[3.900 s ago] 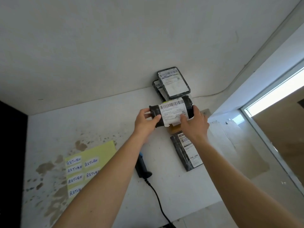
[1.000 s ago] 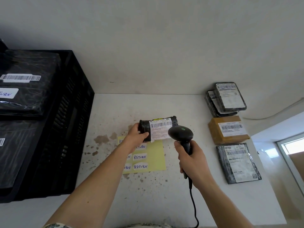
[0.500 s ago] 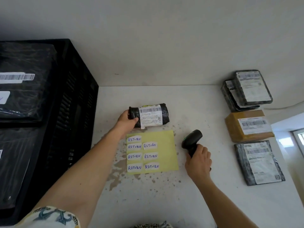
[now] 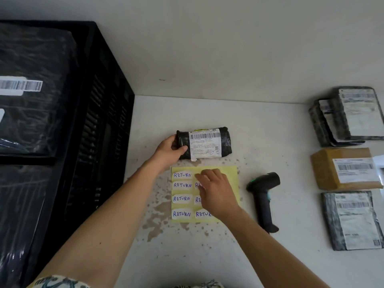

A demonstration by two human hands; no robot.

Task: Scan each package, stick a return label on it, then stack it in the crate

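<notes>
Rolled black package (image 4: 204, 144): on table (image 4: 270, 132), just beyond yellow label sheet (image 4: 228, 173); left hand (image 4: 169, 153) clamped on its left end. Right hand (image 4: 216, 190): fingertips pinching at a RETURN label, closure unclear. Advice: lift a corner, peel slowly, hold package steady

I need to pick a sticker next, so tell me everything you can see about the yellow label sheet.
The yellow label sheet is a rectangular, paper-looking page lying flat on the white table, just in front of the black roll package. It carries white stickers handwritten RETURN in blue, in two columns; the top right spot looks bare. The right hand rests on it, fingertips at that upper area, covering part of the right column.
</notes>
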